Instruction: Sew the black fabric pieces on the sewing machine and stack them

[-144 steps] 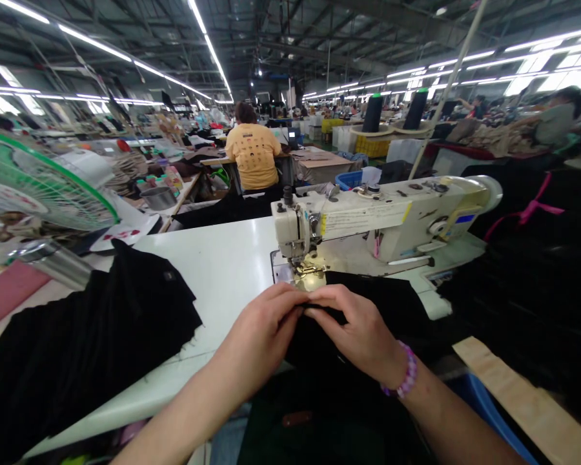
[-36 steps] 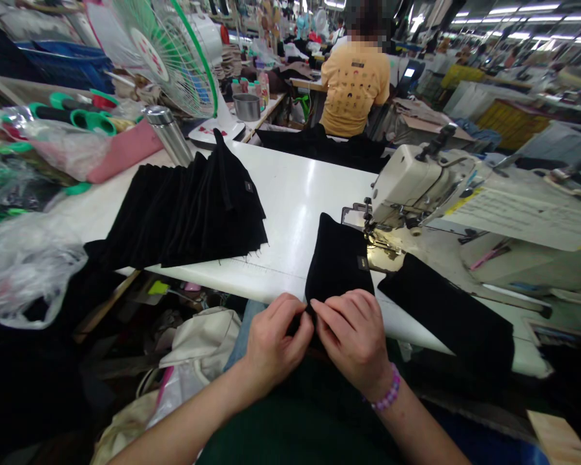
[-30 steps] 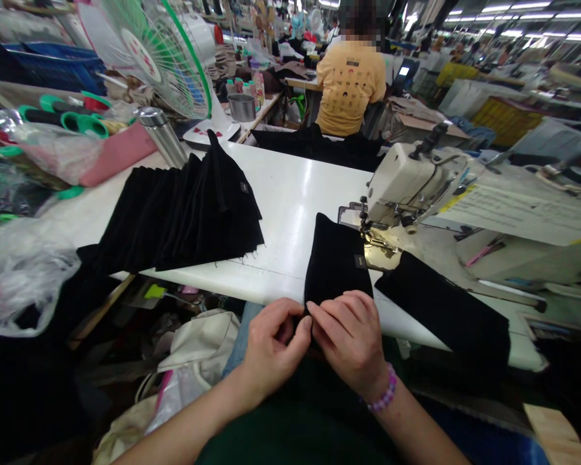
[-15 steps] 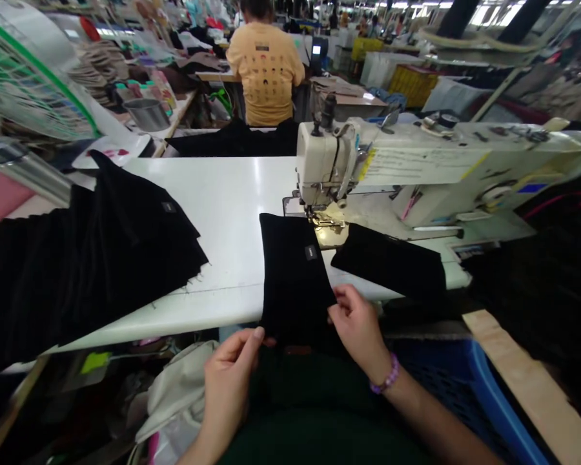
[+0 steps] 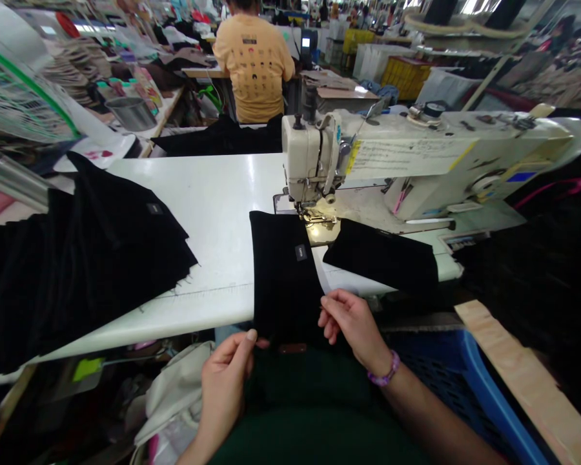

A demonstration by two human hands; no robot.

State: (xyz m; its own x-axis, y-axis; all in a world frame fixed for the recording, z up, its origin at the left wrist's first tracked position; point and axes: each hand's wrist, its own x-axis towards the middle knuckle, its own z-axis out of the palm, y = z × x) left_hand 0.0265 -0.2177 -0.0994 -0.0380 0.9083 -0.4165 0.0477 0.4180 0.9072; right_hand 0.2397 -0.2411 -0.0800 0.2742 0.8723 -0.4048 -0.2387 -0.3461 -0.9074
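A black fabric piece [image 5: 283,278] with a small grey label [image 5: 300,252] hangs over the front edge of the white table, its top edge beside the needle area of the sewing machine [image 5: 314,161]. My left hand [image 5: 228,368] pinches its lower left edge between thumb and fingers. On the opposite side my right hand [image 5: 351,326], with a purple bracelet at the wrist, pinches the right edge. Another black fabric piece [image 5: 382,255] lies flat to the right of the needle plate.
A stack of black pieces [image 5: 111,239] drapes over the table's left part. Below right are a blue basket [image 5: 479,368] and a wooden board [image 5: 523,374]. A fan [image 5: 24,97] stands at far left. A person in an orange shirt [image 5: 254,64] sits ahead, back turned.
The whole view has shifted slightly, so things sit a little further left. My right hand has slid slightly down along the fabric's edge; my left hand keeps its pinch.
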